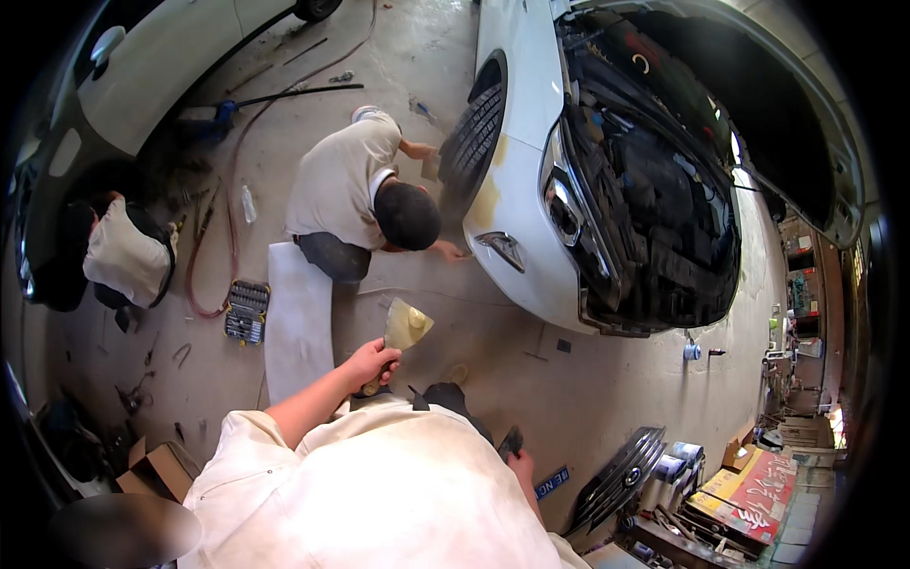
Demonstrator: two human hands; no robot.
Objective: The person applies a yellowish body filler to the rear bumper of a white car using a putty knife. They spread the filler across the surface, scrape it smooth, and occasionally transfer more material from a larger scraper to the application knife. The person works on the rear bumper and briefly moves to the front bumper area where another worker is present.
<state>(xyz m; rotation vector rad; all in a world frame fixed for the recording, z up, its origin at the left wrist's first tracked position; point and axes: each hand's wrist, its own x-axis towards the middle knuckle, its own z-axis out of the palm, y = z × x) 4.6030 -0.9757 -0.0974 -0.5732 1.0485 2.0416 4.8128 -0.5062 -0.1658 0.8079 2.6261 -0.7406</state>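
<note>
My left hand (370, 363) is closed round the handle of a putty knife (399, 337), held up in front of my body. A dab of yellowish putty (417, 319) sits on its fan-shaped blade. Lower right, beside my leg, my right hand (521, 463) grips a small dark object (511, 442); its kind is hard to make out. Ahead on the right stands a white car (531, 123) with its bonnet raised. Yellowish patches (486, 201) of filler mark its fender and bumper corner, next to the front wheel (474, 133).
A person (346, 180) crouches by the wheel near a white panel (299, 327). Another person (128, 251) squats at a second car (166, 66). An open socket set (246, 311) and a red hose (230, 190) lie on the floor. A grille (621, 474) leans at lower right.
</note>
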